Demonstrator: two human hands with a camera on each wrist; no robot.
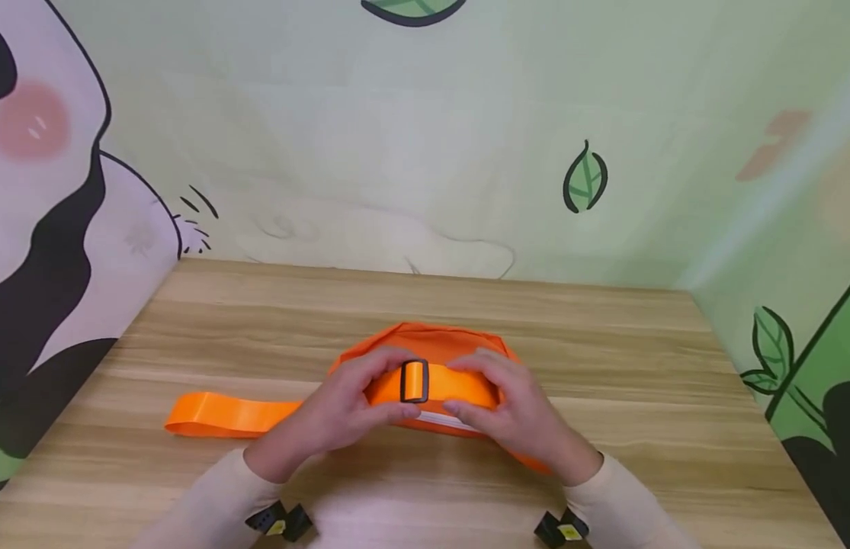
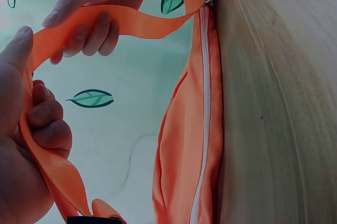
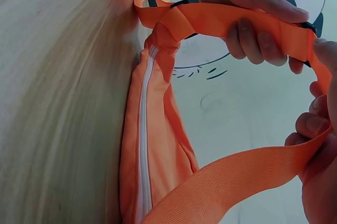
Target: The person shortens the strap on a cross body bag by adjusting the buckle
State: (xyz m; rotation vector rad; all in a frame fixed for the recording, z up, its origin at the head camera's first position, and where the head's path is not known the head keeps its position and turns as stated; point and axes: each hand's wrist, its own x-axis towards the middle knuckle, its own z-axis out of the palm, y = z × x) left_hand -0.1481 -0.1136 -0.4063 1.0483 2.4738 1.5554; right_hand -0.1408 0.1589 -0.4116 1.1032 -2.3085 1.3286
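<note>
An orange waist bag [image 1: 425,335] with a white zipper [image 2: 206,92] lies on the table, its orange webbing strap [image 1: 462,386] raised off it. My left hand [image 1: 345,404] grips the strap beside a black slide buckle [image 1: 425,381], thumb on one side and curled fingers on the other. A short way to the right, my right hand [image 1: 517,408] pinches the same strap between thumb and fingers. Both holds show in the right wrist view, where the strap [image 3: 237,179] also runs down toward the bag. A loop of strap [image 1: 226,415] trails left across the tabletop.
The wood-grain table [image 1: 603,335] reaches back to a pale green wall [image 1: 466,175] painted with leaves and a panda. Small black wrist cameras [image 1: 280,521] sit on both sleeves near the front.
</note>
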